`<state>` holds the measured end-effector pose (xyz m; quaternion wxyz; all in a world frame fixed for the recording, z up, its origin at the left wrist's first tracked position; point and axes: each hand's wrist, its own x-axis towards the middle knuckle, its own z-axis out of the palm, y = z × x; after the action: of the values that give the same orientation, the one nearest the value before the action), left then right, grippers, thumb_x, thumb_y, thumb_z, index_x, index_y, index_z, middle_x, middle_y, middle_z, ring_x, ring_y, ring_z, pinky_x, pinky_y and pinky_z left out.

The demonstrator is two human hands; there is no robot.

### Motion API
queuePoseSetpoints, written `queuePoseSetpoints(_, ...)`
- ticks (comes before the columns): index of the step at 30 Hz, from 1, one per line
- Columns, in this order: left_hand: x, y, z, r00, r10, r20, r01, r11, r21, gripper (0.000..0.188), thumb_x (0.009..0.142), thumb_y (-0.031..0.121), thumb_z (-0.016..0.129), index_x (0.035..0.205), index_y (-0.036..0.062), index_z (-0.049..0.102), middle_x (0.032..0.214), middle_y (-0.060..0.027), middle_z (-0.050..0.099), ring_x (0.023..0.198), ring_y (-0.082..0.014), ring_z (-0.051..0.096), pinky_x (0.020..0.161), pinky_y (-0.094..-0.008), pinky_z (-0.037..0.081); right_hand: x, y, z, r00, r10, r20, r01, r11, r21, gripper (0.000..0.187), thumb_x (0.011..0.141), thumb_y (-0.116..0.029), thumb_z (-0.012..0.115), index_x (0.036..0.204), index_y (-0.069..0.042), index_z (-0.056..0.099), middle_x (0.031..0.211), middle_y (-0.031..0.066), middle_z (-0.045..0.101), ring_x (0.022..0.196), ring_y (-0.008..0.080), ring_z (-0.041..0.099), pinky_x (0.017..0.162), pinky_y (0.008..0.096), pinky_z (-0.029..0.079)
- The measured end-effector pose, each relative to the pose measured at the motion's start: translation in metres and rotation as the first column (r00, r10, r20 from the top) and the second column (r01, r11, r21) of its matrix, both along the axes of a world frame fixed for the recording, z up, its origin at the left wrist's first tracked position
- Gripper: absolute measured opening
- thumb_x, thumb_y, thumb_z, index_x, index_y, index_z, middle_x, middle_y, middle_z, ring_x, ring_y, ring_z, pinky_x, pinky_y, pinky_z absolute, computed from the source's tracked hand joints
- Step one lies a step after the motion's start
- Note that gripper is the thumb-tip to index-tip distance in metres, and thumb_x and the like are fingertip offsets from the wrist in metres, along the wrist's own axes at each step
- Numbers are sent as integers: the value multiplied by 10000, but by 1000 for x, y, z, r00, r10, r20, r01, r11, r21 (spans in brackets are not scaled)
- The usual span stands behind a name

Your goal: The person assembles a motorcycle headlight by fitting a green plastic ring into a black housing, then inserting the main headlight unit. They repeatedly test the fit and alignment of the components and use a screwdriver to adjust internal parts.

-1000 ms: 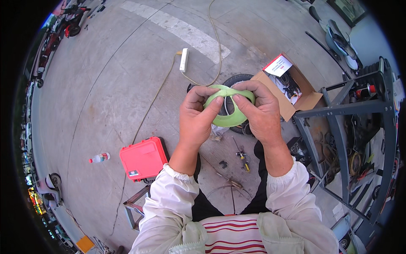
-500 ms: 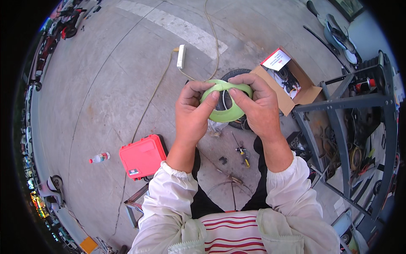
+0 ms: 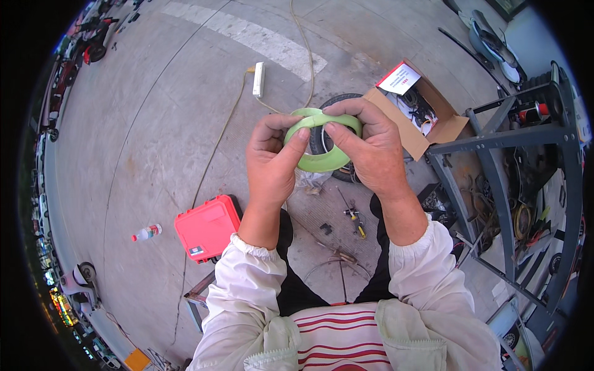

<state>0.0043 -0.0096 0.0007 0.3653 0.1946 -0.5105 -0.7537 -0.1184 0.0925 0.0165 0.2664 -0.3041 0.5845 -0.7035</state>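
A light green flexible band (image 3: pixel 325 162), bent into a ring, is held between both hands over the floor. My left hand (image 3: pixel 270 162) pinches its upper left side, thumb on the near face and fingers behind. On the upper right side my right hand (image 3: pixel 375 151) grips it the same way, the two thumbs close together. At the top the band overlaps itself, with a second loop showing behind. Beyond and below it, partly hidden by the band and my right hand, a black tyre (image 3: pixel 344 175) with a wheel rim lies on the floor.
An open cardboard box (image 3: pixel 448 131) with cables stands right of the tyre, beside a dark metal rack (image 3: pixel 526 136). On the left are a red case (image 3: pixel 207 227) and a plastic bottle (image 3: pixel 147 232). A yellow-handled tool (image 3: pixel 359 227) lies between my legs; a white power strip (image 3: pixel 258 79) sits ahead.
Both hands and the green band sit slightly further left in the view. The band's overlapping loops have spread apart at the top, showing more of the back loop.
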Motion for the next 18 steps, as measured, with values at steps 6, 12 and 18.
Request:
queuePoseSetpoints(6, 0, 1, 2, 1000, -7, 12, 7, 1000, 11, 203, 899, 30, 701, 1077, 10, 606, 1095, -102, 680, 983, -134, 636, 868, -270, 505, 0, 1, 1, 1000, -3, -13, 3, 1000, 17, 180, 842, -49, 711, 1018, -31, 676, 877, 9, 656, 799, 63, 556, 717, 234, 470)
queuePoseSetpoints(12, 0, 0, 0, 1000, -3, 10, 3, 1000, 3, 201, 898, 31, 702, 1075, 12, 608, 1091, -97, 678, 988, -133, 632, 870, -272, 502, 0, 0, 0, 1000, -1, -12, 2, 1000, 20, 177, 845, -53, 710, 1017, -29, 676, 874, 7, 654, 798, 62, 556, 720, 233, 471)
queuePoseSetpoints(18, 1, -1, 1, 1000, -6, 18, 6, 1000, 5, 202, 898, 26, 699, 1078, 14, 607, 1084, -89, 674, 988, -129, 630, 867, -268, 500, 1, -1, 0, 1000, 2, 2, -2, 1000, 14, 176, 847, -56, 711, 1018, -32, 677, 879, 3, 653, 800, 63, 557, 720, 234, 472)
